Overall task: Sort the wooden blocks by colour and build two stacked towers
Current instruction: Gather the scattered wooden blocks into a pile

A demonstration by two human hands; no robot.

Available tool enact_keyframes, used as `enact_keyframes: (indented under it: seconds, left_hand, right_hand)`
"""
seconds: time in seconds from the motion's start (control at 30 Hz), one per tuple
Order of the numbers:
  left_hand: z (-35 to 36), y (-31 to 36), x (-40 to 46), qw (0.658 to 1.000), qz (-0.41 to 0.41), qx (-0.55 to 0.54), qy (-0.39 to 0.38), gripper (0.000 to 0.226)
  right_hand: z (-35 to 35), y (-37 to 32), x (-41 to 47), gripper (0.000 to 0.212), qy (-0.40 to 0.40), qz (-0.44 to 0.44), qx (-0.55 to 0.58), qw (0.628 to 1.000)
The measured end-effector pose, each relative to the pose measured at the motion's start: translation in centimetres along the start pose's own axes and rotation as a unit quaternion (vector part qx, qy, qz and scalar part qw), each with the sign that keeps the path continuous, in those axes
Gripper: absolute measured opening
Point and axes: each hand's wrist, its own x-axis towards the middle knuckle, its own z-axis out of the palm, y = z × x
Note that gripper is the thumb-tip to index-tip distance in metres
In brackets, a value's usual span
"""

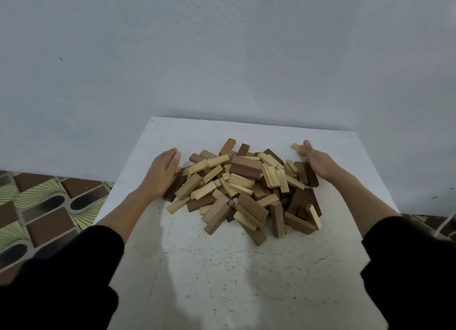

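Nearest, the speckled white counter (222, 268) lies bare; farther in, a mixed heap of pale and dark wooden blocks (246, 189) sits unsorted; the left hand (164, 171) and right hand (318, 165) flank it, fingers straight against its sides, gripping nothing; no tower exists yet, so sorting comes first: single blocks must be picked out by colour.

Bare table (222, 280) before block heap (246, 186)
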Motion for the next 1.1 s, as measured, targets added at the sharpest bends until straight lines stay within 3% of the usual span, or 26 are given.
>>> enact_keyframes:
  seconds: [0.13,0.23,0.4,0.5,0.67,0.8,0.87,1.0,1.1]
  left_hand:
    - [0.1,0.6,-1.1,1.000,-0.006,-0.006,0.007,0.030]
    - [-0.2,0.0,-2.3,0.999,0.022,-0.039,0.027,0.038]
    - [-0.5,0.8,-5.2,0.998,0.038,-0.040,0.029,0.025]
    - [-0.3,1.0,-6.5,0.997,0.047,-0.048,0.029,0.033]
    - [0.2,2.0,-8.6,0.996,0.038,-0.079,0.028,0.010]
    - [0.6,2.6,-9.9,0.996,-0.022,-0.085,0.006,0.047]
    - [0.6,2.3,-10.1,0.994,-0.041,-0.094,-0.023,0.074]
    - [0.5,1.9,-9.5,0.994,-0.027,0.003,-0.109,0.119]
    - [1.1,1.7,-8.6,0.986,0.009,0.097,-0.137,0.137]
  right_hand:
    - [-0.1,2.1,-1.7,0.077,0.053,-0.001,0.027,0.998]
    - [0.3,3.3,-3.8,0.070,0.110,-0.030,0.022,0.993]
    - [2.0,4.7,-7.9,0.049,0.200,-0.045,0.014,0.979]
    - [3.8,5.0,-10.5,0.040,0.241,-0.045,0.027,0.969]
    - [6.6,4.7,-13.5,0.026,0.282,-0.013,0.068,0.957]
    - [6.4,5.5,-14.0,0.025,0.282,-0.018,0.073,0.956]
    - [5.8,6.0,-13.9,0.042,0.252,-0.047,0.064,0.964]
    - [5.2,6.1,-13.6,0.122,0.122,-0.074,-0.045,0.989]
    - [5.5,5.8,-12.6,0.144,0.085,-0.095,-0.128,0.984]
